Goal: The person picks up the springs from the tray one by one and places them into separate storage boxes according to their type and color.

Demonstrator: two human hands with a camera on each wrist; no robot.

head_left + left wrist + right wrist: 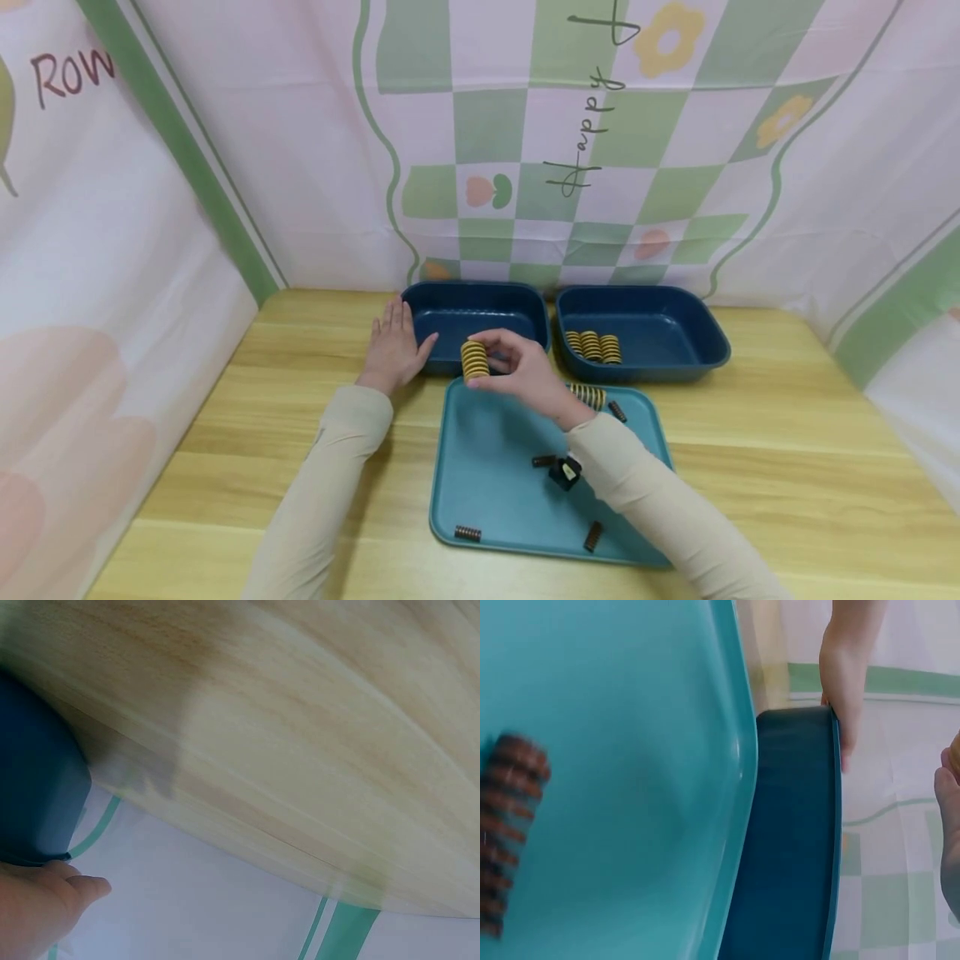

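Note:
My right hand (521,375) pinches a yellow coil spring (474,361) between thumb and fingers. It holds the spring upright over the near rim of the left blue bin (480,321). With fingers straight, my left hand (393,346) rests on that bin's left end; in the left wrist view only part of the left hand (45,907) shows beside the bin wall. Several yellow springs (591,346) stand in the left part of the right blue bin (660,329). In the right wrist view the right hand (952,840) is cut off at the edge.
A teal tray (480,467) lies in front of the bins. On it are a yellow spring (587,396), several small dark brown springs (468,533) and a small black object (566,473), partly beside my right sleeve. A patterned curtain (487,125) hangs behind the wooden table (787,467).

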